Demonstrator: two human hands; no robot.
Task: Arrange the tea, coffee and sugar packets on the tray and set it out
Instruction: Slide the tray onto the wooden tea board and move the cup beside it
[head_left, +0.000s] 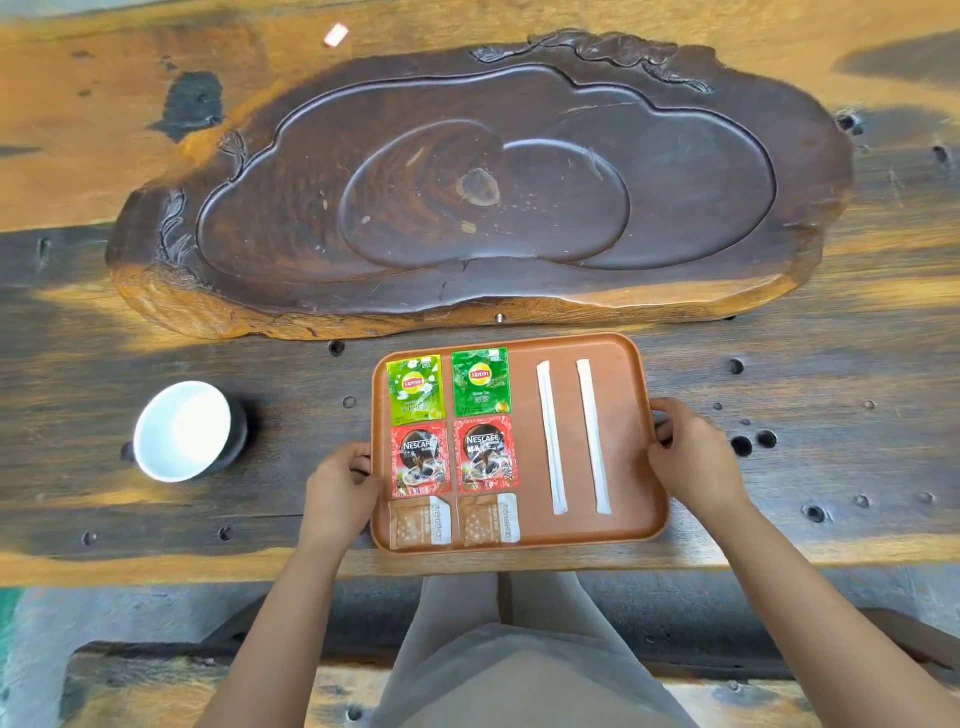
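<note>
An orange-brown rectangular tray sits near the table's front edge. In its left half lie two green Lipton tea packets, below them two red Nescafe coffee packets, and at the front two brown sugar packets. Two long white wrapped sticks lie parallel in the right half. My left hand grips the tray's left rim. My right hand grips the right rim.
A large dark carved wooden tea slab fills the table behind the tray. A white-lined cup stands to the tray's left. A small pale scrap lies at the far edge. The table top has several holes.
</note>
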